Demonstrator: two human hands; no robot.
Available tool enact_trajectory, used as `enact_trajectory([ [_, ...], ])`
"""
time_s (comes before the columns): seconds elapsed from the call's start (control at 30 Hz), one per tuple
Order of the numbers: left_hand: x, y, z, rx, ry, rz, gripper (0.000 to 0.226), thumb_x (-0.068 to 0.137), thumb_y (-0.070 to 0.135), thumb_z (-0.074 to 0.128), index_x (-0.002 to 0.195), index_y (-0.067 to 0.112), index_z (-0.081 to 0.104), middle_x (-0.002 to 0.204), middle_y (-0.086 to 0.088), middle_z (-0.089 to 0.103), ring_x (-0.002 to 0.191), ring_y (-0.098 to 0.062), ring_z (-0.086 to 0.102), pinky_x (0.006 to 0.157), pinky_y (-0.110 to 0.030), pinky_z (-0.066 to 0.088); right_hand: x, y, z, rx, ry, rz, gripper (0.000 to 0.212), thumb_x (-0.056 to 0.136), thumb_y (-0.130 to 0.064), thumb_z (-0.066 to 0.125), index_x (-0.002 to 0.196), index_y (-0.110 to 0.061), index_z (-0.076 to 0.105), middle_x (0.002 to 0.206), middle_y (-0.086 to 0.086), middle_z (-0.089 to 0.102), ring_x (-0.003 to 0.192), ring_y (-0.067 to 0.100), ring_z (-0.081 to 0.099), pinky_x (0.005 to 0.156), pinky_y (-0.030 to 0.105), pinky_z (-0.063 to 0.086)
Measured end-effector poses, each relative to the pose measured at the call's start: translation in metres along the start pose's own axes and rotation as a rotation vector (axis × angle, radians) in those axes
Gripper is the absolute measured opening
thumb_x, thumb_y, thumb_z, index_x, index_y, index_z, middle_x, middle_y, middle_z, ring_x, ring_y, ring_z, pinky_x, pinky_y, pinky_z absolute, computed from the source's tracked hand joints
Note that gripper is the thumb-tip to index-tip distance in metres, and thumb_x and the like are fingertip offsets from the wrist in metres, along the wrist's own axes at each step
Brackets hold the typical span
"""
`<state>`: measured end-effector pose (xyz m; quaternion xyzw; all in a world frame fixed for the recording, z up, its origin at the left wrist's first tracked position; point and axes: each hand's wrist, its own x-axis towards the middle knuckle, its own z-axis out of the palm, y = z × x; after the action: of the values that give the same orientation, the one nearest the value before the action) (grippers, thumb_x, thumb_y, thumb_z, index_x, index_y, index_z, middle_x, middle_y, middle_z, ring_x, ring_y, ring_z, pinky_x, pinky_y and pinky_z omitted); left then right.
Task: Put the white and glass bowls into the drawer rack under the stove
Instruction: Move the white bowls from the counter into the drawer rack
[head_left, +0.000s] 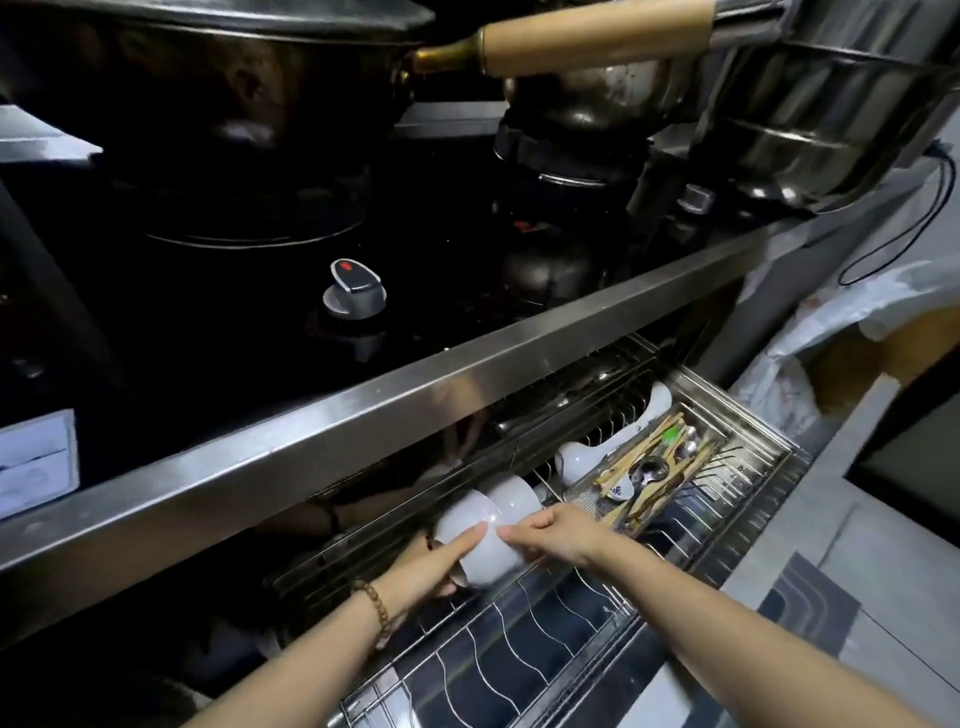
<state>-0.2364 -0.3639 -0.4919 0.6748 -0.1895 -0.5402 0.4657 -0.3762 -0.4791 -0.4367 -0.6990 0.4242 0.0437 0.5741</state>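
Head: drawer rack (519, 639) under stove (249, 332) (dim).

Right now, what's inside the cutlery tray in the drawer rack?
The cutlery tray holds wooden chopsticks, metal spoons, a blue-patterned white spoon and something green. Whatever lies beneath that pile is covered.

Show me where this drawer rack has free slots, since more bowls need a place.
Free: the near row of wire slots, in front of the white bowls; also the prongs right of the cutlery tray. Crowded: the back left, where the left hand and right hand hold the bowls, and the tray itself.
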Motion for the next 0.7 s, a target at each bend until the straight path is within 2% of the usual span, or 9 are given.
enact_trajectory([
  [0.03,0.006,-0.003,0.0,0.01,0.015,0.003,0.033,0.074,0.05,0.071,0.083,0.021,0.058,0.072,0.002,0.067,0.068,-0.013,0.061,0.076,-0.03,0.055,0.007,0.002,-0.001,-0.006,0.001,0.014,0.031,0.085,-0.026,0.068,0.06,-0.014,0.056,0.065,0.007,0.051,0.059,0.011,0.044,0.057,0.017,0.037],
  [0.13,0.021,-0.01,-0.002,0.076,0.069,0.002,0.039,0.072,0.055,0.07,0.079,0.019,0.058,0.053,0.007,0.061,0.053,-0.01,0.056,0.055,-0.019,0.049,0.025,0.008,0.0,-0.02,0.025,0.066,0.033,0.084,-0.025,0.069,0.056,-0.014,0.057,0.059,0.005,0.057,0.047,0.007,0.047,0.048,0.014,0.038],
  [0.2,0.027,-0.013,-0.004,0.116,0.087,-0.011,0.041,0.07,0.059,0.069,0.079,0.022,0.053,0.051,0.006,0.06,0.047,-0.007,0.053,0.049,-0.016,0.046,0.034,0.013,0.002,-0.013,0.045,0.086,0.036,0.084,-0.025,0.069,0.053,-0.014,0.056,0.051,0.001,0.057,0.038,0.004,0.044,0.042,0.013,0.035],
  [0.3,0.033,-0.013,-0.004,0.187,0.071,-0.023,0.043,0.072,0.064,0.063,0.074,0.027,0.04,0.057,0.002,0.061,0.043,-0.005,0.052,0.051,-0.016,0.047,0.04,0.018,0.004,0.034,0.084,0.104,0.039,0.084,-0.025,0.07,0.05,-0.013,0.055,0.038,-0.006,0.055,0.03,0.002,0.041,0.039,0.013,0.034],
  [0.37,0.037,-0.011,-0.001,0.218,0.066,-0.017,0.044,0.074,0.065,0.06,0.082,0.029,0.036,0.061,0.003,0.061,0.044,-0.005,0.051,0.048,-0.015,0.047,0.043,0.02,0.002,0.069,0.112,0.111,0.039,0.083,-0.024,0.071,0.051,-0.011,0.054,0.034,-0.007,0.055,0.028,0.001,0.042,0.038,0.013,0.035],
  [0.47,0.043,-0.007,0.006,0.289,0.044,0.007,0.038,0.078,0.065,0.055,0.074,0.031,0.039,0.063,0.002,0.059,0.048,-0.008,0.051,0.05,-0.02,0.046,0.046,0.025,-0.001,0.131,0.161,0.14,0.034,0.082,-0.021,0.072,0.055,-0.01,0.055,0.037,-0.004,0.057,0.029,0.002,0.048,0.04,0.015,0.039],
  [0.6,0.051,-0.006,0.013,0.357,0.038,0.034,0.043,0.081,0.066,0.05,0.074,0.024,0.051,0.058,0.002,0.055,0.051,-0.012,0.051,0.054,-0.026,0.047,0.051,0.032,-0.004,0.207,0.221,0.169,0.028,0.078,-0.017,0.076,0.058,-0.008,0.058,0.04,0.0,0.059,0.03,0.004,0.051,0.043,0.018,0.042],
  [0.7,0.053,-0.009,0.012,0.368,0.057,0.029,0.039,0.08,0.066,0.051,0.069,0.03,0.042,0.063,0.003,0.059,0.055,-0.012,0.055,0.054,-0.025,0.049,0.054,0.035,-0.004,0.238,0.233,0.185,0.026,0.078,-0.015,0.076,0.062,-0.007,0.058,0.036,-0.002,0.059,0.03,0.004,0.053,0.042,0.019,0.043],
])
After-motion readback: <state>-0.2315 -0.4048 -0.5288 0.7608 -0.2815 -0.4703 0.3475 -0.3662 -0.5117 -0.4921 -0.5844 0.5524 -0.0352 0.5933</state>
